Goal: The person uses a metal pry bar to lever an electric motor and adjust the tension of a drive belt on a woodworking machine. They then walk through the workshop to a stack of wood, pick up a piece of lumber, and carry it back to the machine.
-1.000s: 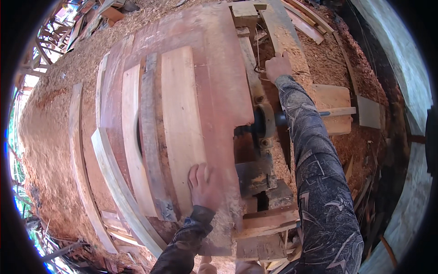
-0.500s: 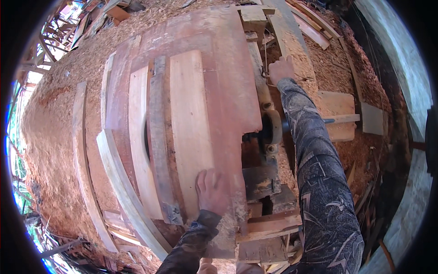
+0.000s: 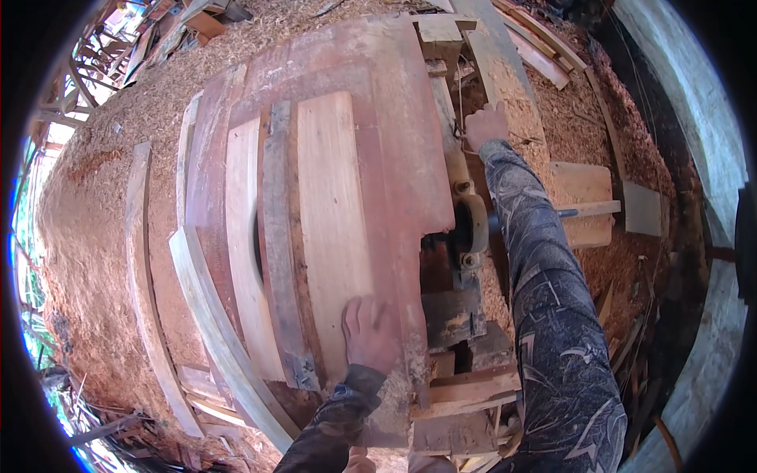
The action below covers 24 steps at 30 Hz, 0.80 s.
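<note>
My left hand [image 3: 367, 335], fingers apart, rests on the lower end of a pale board [image 3: 331, 213] lying on a worn reddish panel [image 3: 410, 126]. My right hand [image 3: 485, 126] has its fingers curled at the inner edge of a long sawdust-covered beam [image 3: 509, 71]; what lies inside them is hidden. A thin cord [image 3: 461, 94] hangs beside those fingers. Below, my right forearm partly covers a dark metal shaft [image 3: 566, 213] near a bolted bearing housing [image 3: 473, 225].
More strips lie left: a narrow pale board [image 3: 240, 236], a grey batten [image 3: 280, 236] and a curved plank [image 3: 209, 299]. A long plank [image 3: 146, 284] lies on the sawdust ground [image 3: 87, 229]. Scrap wood [image 3: 205, 24] is piled at top left. A pale sheet [image 3: 686, 71] edges the right side.
The whole scene has shifted slightly right and down in the picture. Both hands keep about the same places on the board and beam.
</note>
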Tool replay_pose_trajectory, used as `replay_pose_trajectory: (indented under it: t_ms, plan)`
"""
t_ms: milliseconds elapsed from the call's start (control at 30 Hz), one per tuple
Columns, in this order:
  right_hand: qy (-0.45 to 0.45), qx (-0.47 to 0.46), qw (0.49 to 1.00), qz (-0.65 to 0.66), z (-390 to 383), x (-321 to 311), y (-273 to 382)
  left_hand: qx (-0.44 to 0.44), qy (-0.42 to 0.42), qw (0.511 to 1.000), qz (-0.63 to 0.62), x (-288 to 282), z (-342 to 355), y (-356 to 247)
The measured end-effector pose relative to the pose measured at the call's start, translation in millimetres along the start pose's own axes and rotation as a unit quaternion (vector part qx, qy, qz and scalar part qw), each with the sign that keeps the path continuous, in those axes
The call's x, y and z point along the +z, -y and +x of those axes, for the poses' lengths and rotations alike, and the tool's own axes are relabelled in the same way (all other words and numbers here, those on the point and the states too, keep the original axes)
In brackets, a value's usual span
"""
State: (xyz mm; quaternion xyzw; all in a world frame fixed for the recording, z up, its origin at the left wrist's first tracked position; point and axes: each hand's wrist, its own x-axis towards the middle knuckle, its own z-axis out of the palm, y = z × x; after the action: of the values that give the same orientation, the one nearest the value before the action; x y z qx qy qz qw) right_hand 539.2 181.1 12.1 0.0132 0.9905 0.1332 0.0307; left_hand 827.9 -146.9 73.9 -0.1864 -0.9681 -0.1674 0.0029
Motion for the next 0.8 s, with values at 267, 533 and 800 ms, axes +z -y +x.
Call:
replay_pose_trajectory:
  t_ms: [267, 533, 800]
  plan:
    - [0.045, 0.050, 0.998, 0.017, -12.1, -9.2, -33.2, 0.008, -0.012, 1.000, -0.021, -7.6, 8.8, -17.2]
    - [-0.095, 0.286, 0.950, 0.077, -120.6, -37.1, -133.3, 0.037, -0.032, 0.998, 0.026, 3.4, -8.2, -9.9]
    - [-0.199, 0.264, 0.929, 0.165, -423.0, -134.5, -162.4, 0.085, -0.085, 0.992, 0.045, 29.9, -19.5, -4.2]
